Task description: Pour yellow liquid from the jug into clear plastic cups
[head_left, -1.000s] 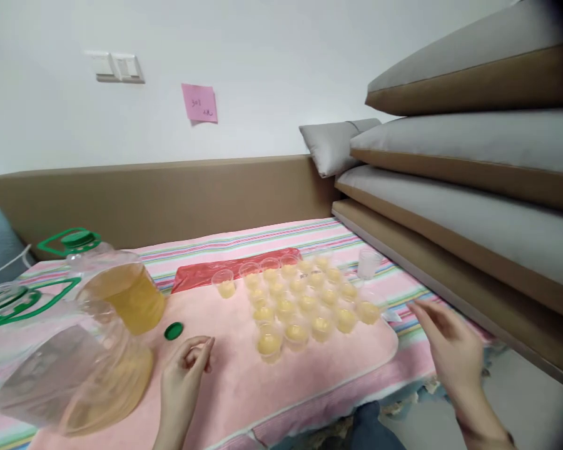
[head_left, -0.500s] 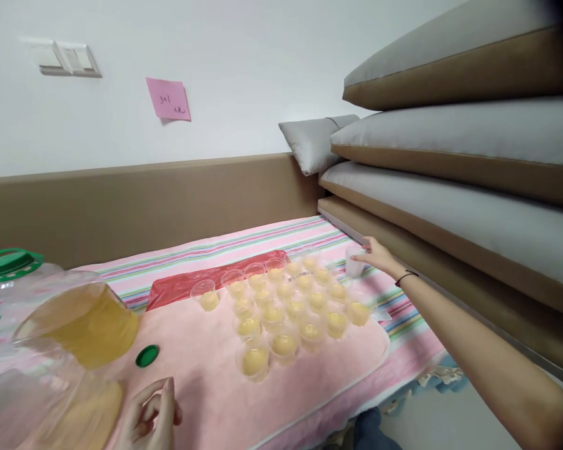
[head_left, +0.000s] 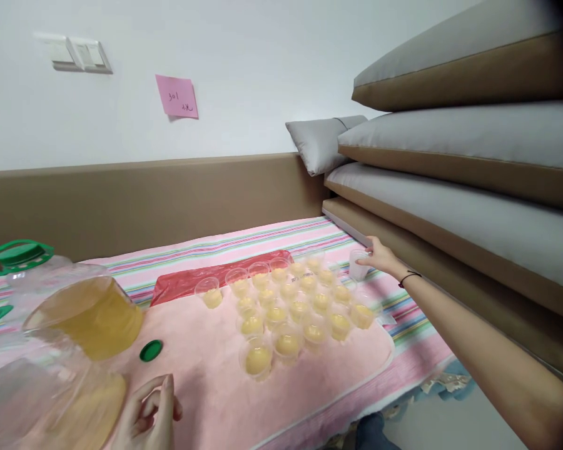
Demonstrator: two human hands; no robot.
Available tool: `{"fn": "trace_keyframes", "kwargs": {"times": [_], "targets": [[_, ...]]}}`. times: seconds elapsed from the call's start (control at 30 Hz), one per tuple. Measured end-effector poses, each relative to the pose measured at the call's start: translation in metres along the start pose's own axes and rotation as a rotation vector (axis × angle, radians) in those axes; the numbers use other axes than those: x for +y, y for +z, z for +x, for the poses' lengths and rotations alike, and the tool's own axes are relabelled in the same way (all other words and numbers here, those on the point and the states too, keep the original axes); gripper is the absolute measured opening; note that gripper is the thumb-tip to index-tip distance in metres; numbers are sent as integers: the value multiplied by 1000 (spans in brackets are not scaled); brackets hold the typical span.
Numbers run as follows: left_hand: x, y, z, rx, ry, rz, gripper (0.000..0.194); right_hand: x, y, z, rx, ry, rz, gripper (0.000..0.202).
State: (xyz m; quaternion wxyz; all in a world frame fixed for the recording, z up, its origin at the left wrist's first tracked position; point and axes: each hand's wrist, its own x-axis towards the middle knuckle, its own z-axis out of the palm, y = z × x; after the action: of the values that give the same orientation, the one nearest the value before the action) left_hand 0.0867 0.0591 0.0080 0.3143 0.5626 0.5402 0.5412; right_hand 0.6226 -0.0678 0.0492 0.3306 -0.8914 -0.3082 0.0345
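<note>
My right hand [head_left: 379, 255] reaches to the far right of the bedding, its fingers closed around the rim of a small stack of clear plastic cups [head_left: 358, 270]. The stack stands upright. At the lower left, my left hand [head_left: 150, 415] hovers over the pink towel [head_left: 206, 400], fingers loosely curled with nothing visible in them. A round green cap [head_left: 151, 350] lies just beyond it. Between my hands, several clear cups of yellow liquid [head_left: 287, 340] stand close together in rows. One filled cup [head_left: 211, 294] sits apart, to their left.
Two large clear plastic jugs of yellow liquid [head_left: 98, 319] take up the left side; the rear one has a green lid and handle [head_left: 21, 255]. Red plastic sheeting [head_left: 192, 284] lies behind the cups. Stacked grey-brown cushions [head_left: 450, 187] rise at right. A pink note [head_left: 177, 97] hangs on the wall.
The whole view has shifted slightly, moving the scene a little to the right in the picture. My right hand stays on the cup stack, and my left hand keeps its curled pose.
</note>
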Motion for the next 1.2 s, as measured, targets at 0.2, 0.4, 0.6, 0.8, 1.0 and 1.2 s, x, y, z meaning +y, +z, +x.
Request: {"fn": "trace_keyframes", "kwargs": {"times": [0.2, 0.4, 0.6, 0.8, 1.0, 1.2], "targets": [[5, -1, -1, -2, -8, -20, 39, -5, -7, -5, 29, 4, -48, 38], [9, -3, -1, -31, -11, -111, 35, -37, -44, -17, 145, -114, -71, 76], [14, -9, 0, -56, 45, -286, 31, -115, -95, -54, 254, -341, -60, 98], [10, -22, -1, -120, 88, -321, 29, -207, -87, -140, 106, -754, 129, 94], [-3, -42, 1, -213, 115, -289, 32, -255, -3, -223, -276, -913, 273, 91], [-16, -57, 3, -307, 162, -228, 28, -257, 100, -264, -454, -883, 268, 90]]}}
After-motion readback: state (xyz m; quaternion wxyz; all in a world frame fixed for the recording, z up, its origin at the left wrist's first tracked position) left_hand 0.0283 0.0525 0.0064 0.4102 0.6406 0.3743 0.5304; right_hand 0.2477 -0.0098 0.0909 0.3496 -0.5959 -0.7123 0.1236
